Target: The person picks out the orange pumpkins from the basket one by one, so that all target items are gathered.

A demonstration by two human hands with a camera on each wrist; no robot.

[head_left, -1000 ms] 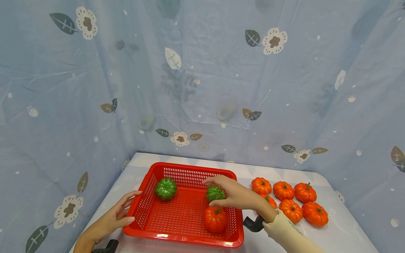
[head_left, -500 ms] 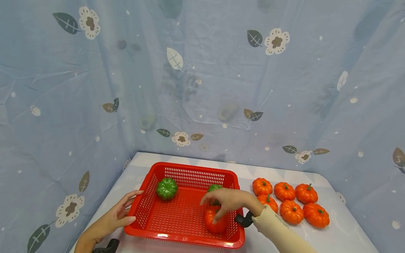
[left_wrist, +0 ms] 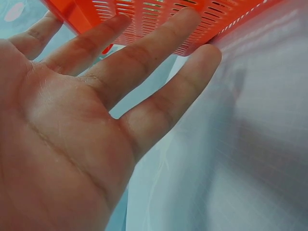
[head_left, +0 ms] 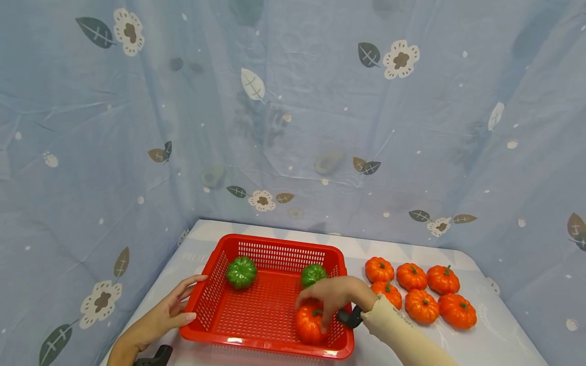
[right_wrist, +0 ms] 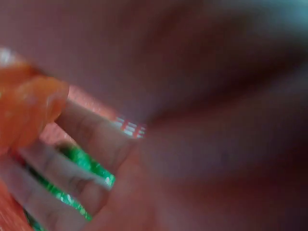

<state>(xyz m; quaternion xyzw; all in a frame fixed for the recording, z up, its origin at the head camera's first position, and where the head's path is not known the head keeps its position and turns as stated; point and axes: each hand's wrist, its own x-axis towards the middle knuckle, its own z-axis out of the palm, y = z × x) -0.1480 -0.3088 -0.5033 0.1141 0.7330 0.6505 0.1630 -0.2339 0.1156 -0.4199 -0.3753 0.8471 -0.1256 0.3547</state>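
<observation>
A red plastic basket [head_left: 265, 347] holds an orange pumpkin [head_left: 308, 325] near its front right corner. From above, my right hand [head_left: 333, 294] curls its fingers and thumb round this pumpkin. The right wrist view is blurred, with the pumpkin [right_wrist: 29, 110] beside the fingers. Two green pumpkins sit farther back in the basket: one at the left [head_left: 241, 273], another at the right [head_left: 313, 274], just behind my right hand. My left hand [head_left: 161, 316] is at the basket's left side, fingers extended, fingertips at the wall. Its palm [left_wrist: 57, 139] shows in the left wrist view.
Several orange pumpkins [head_left: 421, 306] lie in two rows on the white table [head_left: 357, 351], to the right of the basket. A blue curtain [head_left: 297, 127] with flowers and leaves hangs behind the table and along its left side.
My right hand has moved from above the right green pumpkin towards the front, down onto the orange pumpkin, and now grips it. The green pumpkin shows more fully. My left hand stays put.
</observation>
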